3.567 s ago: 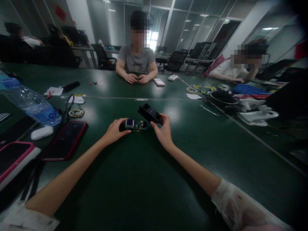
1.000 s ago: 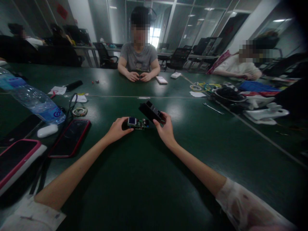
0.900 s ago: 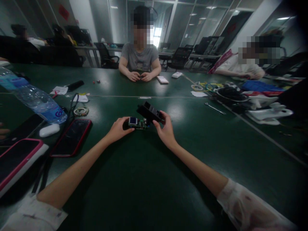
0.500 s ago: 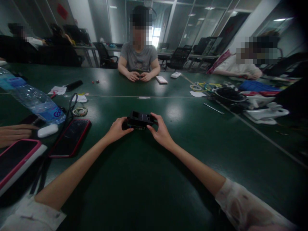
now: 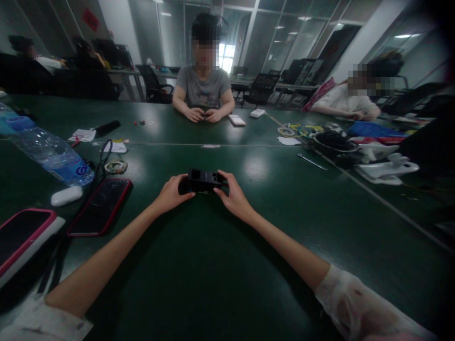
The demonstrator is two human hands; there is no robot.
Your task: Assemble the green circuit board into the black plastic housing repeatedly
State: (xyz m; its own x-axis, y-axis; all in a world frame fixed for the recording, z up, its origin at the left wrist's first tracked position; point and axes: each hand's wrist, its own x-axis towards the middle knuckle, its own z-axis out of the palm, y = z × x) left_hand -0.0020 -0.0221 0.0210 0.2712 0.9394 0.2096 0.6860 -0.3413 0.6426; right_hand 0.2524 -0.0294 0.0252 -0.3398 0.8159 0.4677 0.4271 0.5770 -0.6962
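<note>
Gripping black housing [image 5: 204, 181] at opposite ends with left hand [image 5: 171, 194] and right hand [image 5: 233, 196], on or just above counter [image 5: 213, 265], likely to steady it evenly and leave slotted upper face [image 5: 205, 176] uncovered.

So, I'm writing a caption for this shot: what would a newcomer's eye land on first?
Probably the black case at the centre, held between the left hand and the right hand. Next, the big clear bottle with a blue cap slanting along the left edge, then the person in grey seated across the green table.
</note>
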